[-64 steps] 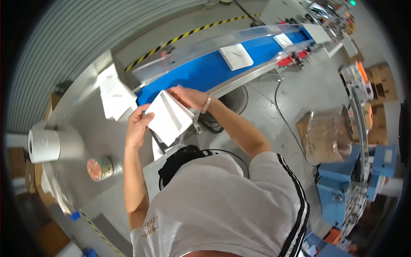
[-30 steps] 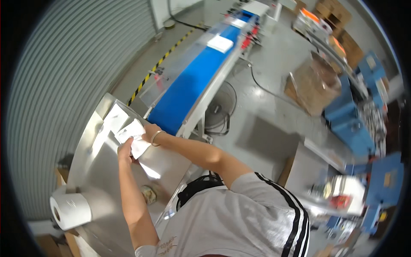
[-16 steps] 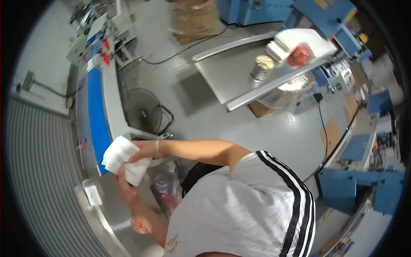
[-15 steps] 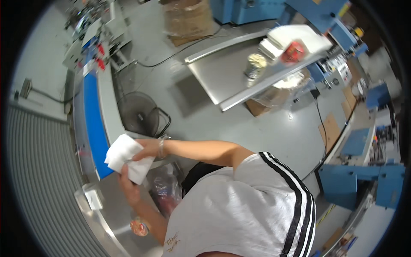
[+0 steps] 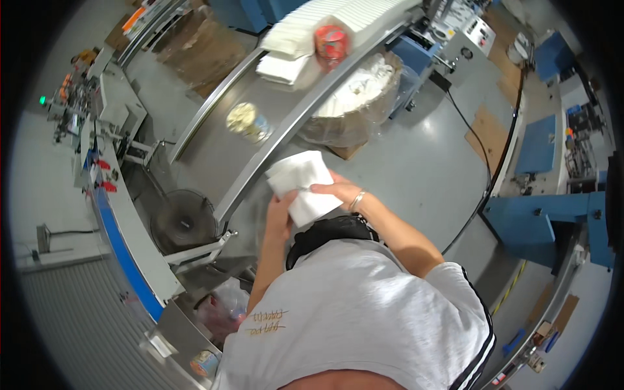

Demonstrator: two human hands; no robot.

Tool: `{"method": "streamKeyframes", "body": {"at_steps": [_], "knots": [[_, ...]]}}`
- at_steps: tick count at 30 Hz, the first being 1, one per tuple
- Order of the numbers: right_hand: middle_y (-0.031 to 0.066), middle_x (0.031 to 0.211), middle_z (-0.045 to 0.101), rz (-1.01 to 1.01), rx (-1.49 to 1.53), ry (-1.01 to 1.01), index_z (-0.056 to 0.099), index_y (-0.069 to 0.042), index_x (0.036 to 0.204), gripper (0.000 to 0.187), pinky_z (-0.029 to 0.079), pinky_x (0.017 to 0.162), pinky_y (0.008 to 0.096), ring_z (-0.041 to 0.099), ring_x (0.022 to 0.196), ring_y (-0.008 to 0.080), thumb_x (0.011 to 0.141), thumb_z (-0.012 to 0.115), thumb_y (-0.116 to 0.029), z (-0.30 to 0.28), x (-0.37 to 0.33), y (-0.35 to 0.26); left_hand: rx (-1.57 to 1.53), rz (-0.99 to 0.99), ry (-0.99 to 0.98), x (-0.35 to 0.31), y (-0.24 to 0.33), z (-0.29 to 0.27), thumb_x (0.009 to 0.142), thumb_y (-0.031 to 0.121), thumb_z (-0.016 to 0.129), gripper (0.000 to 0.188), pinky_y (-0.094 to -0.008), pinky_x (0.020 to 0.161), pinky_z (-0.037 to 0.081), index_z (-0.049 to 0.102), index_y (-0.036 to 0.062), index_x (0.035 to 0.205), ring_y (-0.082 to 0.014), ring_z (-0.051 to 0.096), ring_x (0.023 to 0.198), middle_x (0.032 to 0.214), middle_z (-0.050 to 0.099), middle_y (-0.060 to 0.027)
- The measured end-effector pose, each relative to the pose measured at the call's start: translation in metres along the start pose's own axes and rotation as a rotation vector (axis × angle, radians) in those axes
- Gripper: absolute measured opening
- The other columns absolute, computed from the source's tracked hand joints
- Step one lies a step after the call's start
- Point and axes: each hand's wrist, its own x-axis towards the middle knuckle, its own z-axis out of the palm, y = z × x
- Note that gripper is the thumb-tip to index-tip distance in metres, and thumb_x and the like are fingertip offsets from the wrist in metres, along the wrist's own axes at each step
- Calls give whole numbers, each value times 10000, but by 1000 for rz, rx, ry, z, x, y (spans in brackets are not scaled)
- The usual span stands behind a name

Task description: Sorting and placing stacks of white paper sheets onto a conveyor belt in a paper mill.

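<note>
In front of my body I hold a stack of folded white tissues (image 5: 300,177) with both hands. My left hand (image 5: 279,216) grips its near left edge, the thumb on top. From the right, my right hand (image 5: 338,192) closes on the stack, its thumb also across the top. Just beyond the stack runs the raised rail of a long metal table (image 5: 211,140). On that table lie a pale yellow-topped can (image 5: 247,121), a red can (image 5: 331,47) and a long row of white folded tissues (image 5: 292,29).
A lined carton (image 5: 325,132) of white scraps stands right of the table. To the left are a floor fan (image 5: 185,221), a blue belt (image 5: 130,253) and a steel bench with a can (image 5: 205,363). A black cable (image 5: 478,143) crosses the floor at right.
I have turned from the blue belt on the left toward the metal table. The white stack has come along in both hands, now nearer the middle of the view.
</note>
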Motion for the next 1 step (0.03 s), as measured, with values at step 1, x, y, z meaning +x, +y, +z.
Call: {"method": "streamKeyframes", "body": {"at_steps": [1], "knots": [[115,1326,492,-13,28,7,304,-122,1415,677,396,1032,404,469,1236,257,838,657,-89,-12,-7,-7,-2,-86,-64,27,-22,9,817,202,682,611,-343,921,457,405,10,1327,-207,538,1086,1189,535,-93]]}}
